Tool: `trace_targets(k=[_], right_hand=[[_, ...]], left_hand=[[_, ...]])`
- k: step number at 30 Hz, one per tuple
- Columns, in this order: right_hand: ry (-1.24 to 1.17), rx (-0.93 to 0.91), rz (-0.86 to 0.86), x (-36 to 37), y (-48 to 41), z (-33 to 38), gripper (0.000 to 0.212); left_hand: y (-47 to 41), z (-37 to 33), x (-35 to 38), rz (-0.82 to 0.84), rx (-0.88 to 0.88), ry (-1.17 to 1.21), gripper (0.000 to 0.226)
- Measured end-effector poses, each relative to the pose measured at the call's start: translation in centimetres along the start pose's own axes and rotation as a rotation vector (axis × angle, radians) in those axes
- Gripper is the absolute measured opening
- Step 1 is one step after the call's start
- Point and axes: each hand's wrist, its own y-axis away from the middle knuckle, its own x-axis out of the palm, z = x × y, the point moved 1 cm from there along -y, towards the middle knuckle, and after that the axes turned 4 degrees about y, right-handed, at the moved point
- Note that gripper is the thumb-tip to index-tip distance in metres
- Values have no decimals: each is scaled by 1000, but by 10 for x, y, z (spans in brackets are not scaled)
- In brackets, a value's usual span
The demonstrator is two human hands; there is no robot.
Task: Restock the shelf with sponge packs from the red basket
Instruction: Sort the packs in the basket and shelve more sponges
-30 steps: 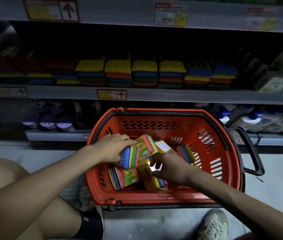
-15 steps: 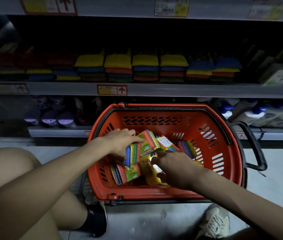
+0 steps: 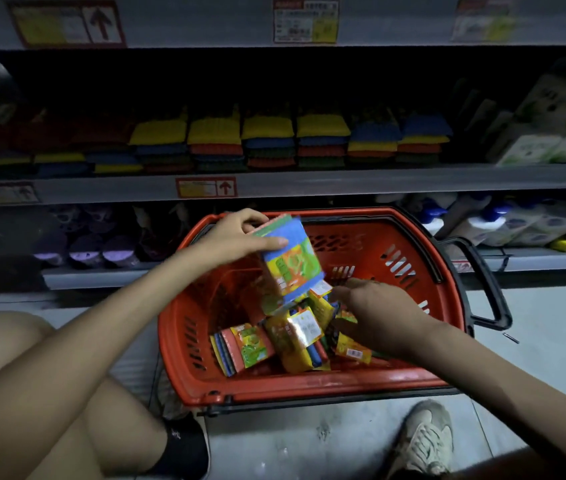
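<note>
Before a dim grey metal shop shelf (image 3: 309, 183), the left hand (image 3: 236, 237) pinches a light, squashy, slippery film-wrapped sponge pack (image 3: 290, 259) by its top edge above the red plastic basket (image 3: 309, 386), while the right hand (image 3: 378, 315), fingers loosely open, reaches among the remaining packs.

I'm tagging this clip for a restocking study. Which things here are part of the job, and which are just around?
Job:
- sponge pack, lifted in left hand
- loose packs in red basket, right hand among them
- sponge shelf

Just around:
- purple items
- spray bottles
- white boxes
- shoe
</note>
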Motion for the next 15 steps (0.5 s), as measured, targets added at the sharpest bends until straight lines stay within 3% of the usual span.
trace_targets(k=[4, 7, 9, 11, 13, 15], right_hand=[[-194, 123, -83, -4, 0, -11, 39], [-456, 245, -175, -13, 1, -12, 42], [-686, 421, -213, -21, 4, -16, 57], [-974, 545, -250, -29, 7, -21, 73], [-1257, 546, -278, -37, 9, -26, 79], [-1531, 479, -297, -43, 8, -26, 70]], left_hand=[[6, -13, 13, -5, -71, 256, 69], [8, -22, 24, 1, -107, 376, 53], [11, -30, 29, 20, -133, 474, 34], [17, -39, 34, 60, -151, 558, 30], [23, -46, 42, 106, -150, 617, 34], [27, -51, 50, 168, -134, 649, 41]])
